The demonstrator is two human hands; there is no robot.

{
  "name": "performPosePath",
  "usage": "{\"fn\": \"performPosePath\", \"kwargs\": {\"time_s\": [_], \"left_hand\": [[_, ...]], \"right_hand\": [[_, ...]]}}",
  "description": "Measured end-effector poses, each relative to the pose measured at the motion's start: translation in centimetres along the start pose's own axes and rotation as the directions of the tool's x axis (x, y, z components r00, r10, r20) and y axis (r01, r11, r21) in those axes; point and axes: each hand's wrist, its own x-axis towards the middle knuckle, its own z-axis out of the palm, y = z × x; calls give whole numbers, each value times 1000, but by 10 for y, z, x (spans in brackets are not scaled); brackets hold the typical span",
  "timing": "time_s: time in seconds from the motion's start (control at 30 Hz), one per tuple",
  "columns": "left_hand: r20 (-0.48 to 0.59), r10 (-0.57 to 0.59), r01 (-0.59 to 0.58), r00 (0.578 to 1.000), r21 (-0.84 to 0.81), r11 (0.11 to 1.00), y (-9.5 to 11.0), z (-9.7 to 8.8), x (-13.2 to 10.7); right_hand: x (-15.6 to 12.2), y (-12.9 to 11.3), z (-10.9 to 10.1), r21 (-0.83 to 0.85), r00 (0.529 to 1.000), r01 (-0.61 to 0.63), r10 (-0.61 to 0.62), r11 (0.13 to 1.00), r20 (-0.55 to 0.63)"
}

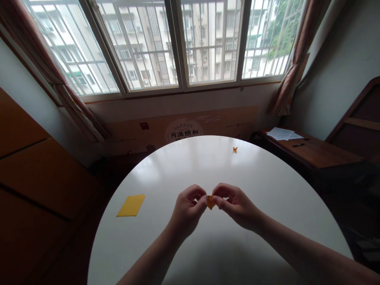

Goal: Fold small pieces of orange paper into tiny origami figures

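Between my two hands is a small piece of folded orange-yellow paper, its lower end coming to a point. My left hand pinches its left side between thumb and fingers. On the other side, my right hand pinches the right edge the same way. Parts of the paper are covered by my fingertips. A stack of yellow square paper lies flat on the white round table, left of my left hand. Near the table's far edge stands a small folded orange paper figure.
To the right, a low wooden table bears white paper sheets and a dark pen-like object. An orange-brown cabinet stands at the left. Behind the round table are a printed cardboard panel and a barred window.
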Motion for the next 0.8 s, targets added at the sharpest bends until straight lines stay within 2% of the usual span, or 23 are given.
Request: {"fn": "performPosePath", "kwargs": {"time_s": [0.23, 0.4, 0.7, 0.8], "left_hand": [[21, -30, 31, 999, -57, 998, -4, -1, 2], [20, -25, 25, 999, 8, 1000, -4, -2, 4], [-15, 157, -151, 988, 181, 972, 0, -2, 0], [-23, 192, -181, 981, 239, 954, 0, -2, -1]], "right_hand": [[2, 9, -1, 131, 997, -78, 75, 988, 26], [4, 12, 0, 177, 995, -96, 97, 979, 6], [4, 13, 2, 234, 992, -126, 126, 964, 16], [3, 12, 2, 186, 993, -120, 119, 975, 19]]}}
